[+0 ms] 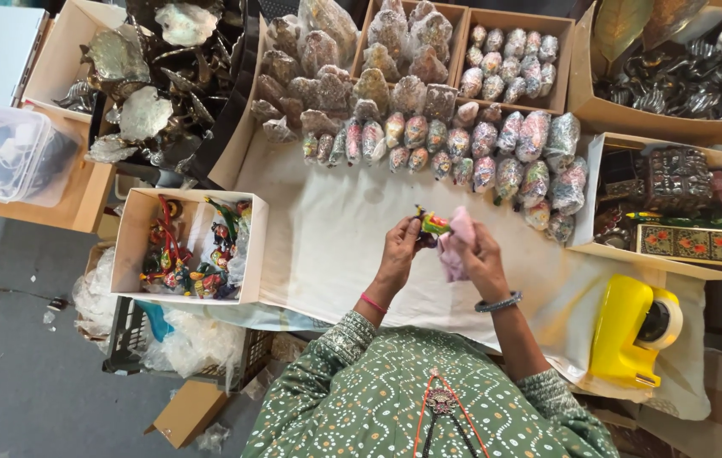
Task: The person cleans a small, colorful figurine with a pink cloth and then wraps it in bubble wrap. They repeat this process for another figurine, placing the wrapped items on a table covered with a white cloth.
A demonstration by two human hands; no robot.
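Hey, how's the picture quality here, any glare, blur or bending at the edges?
Head view: soft even light, weak shadows; glints on the wrapped figures and metal pieces; edges bow like a wide lens; the toy between left hand and right hand is slightly soft.

Yellow tape dispenser [632, 331], box w/ painted figurines [191, 246], wrapped ornaments [462, 144].

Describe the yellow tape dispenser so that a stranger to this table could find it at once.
Start at the white cloth covering the table and follow it to its right end, past the person's right hand. There, below the open box of dark painted cases, stands the tape dispenser. It is the only big, plain bright-yellow thing, carrying a pale tape roll.
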